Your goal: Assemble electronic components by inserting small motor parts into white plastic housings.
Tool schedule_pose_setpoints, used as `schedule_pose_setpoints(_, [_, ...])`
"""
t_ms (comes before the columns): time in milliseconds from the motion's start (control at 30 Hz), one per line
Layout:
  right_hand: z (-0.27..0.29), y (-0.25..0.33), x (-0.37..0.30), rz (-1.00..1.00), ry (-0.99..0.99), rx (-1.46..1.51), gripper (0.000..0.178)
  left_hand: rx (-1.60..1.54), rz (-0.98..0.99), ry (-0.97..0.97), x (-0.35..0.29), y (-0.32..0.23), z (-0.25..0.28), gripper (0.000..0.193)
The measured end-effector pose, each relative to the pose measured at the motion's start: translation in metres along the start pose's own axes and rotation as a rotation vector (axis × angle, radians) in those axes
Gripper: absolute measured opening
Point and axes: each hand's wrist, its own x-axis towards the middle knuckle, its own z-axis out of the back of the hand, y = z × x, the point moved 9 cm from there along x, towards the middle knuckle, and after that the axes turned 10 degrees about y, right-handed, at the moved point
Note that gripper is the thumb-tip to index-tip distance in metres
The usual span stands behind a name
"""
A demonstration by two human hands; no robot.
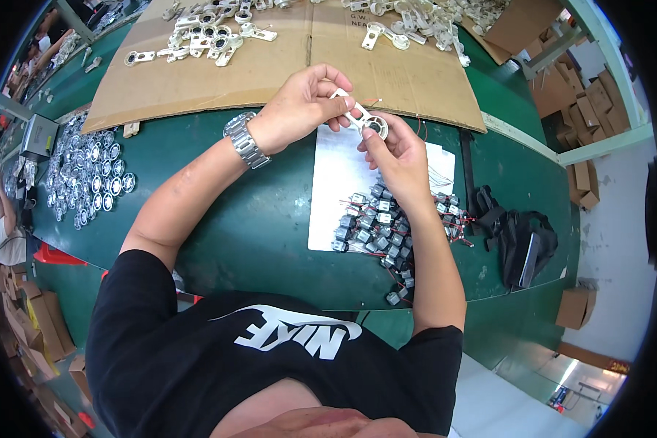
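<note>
Between my two hands is a white plastic housing (pixel 352 108) with a long slotted handle and a round ring at one end. A dark round part sits inside the ring. My left hand (pixel 310 102), a metal watch on its wrist, pinches the handle end between thumb and fingers. My right hand (pixel 403 155) grips the ring end, with its thumb on the ring. Thin red wires show beside the fingers; where they lead is hidden. Below my right hand, small silver motors (pixel 383 219) with red wires lie piled partly on a white sheet (pixel 330 182).
A flat cardboard sheet (pixel 270 77) covers the far table, bearing heaps of similar white housings (pixel 215 36). Shiny round rings (pixel 98 179) are spread at the left of the green table (pixel 248 226). A black bag (pixel 525 241) lies at the right. Cardboard boxes (pixel 588 109) stand beyond.
</note>
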Motion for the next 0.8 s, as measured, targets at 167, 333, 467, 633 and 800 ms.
schedule_pose_setpoints(167, [0.001,0.022,-0.004,0.132,-0.101,-0.322,0.033,-0.005,0.002,0.0,0.0,0.0,0.004,0.022])
schedule_pose_setpoints(333, [-0.005,0.047,-0.014,0.358,-0.179,-0.808,0.035,0.012,0.026,0.012,0.001,0.0,-0.001,0.021])
schedule_pose_setpoints(467, [-0.021,0.062,-0.022,0.493,-0.216,-1.216,0.036,0.025,0.031,0.006,0.0,0.001,-0.004,0.02])
schedule_pose_setpoints(633, [-0.013,0.049,-0.018,0.414,-0.239,-1.045,0.032,0.018,0.031,0.017,0.001,0.004,-0.007,0.02])
schedule_pose_setpoints(800, [0.008,0.018,-0.005,0.144,-0.172,-0.461,0.027,0.033,-0.02,0.023,0.0,0.003,-0.009,0.018])
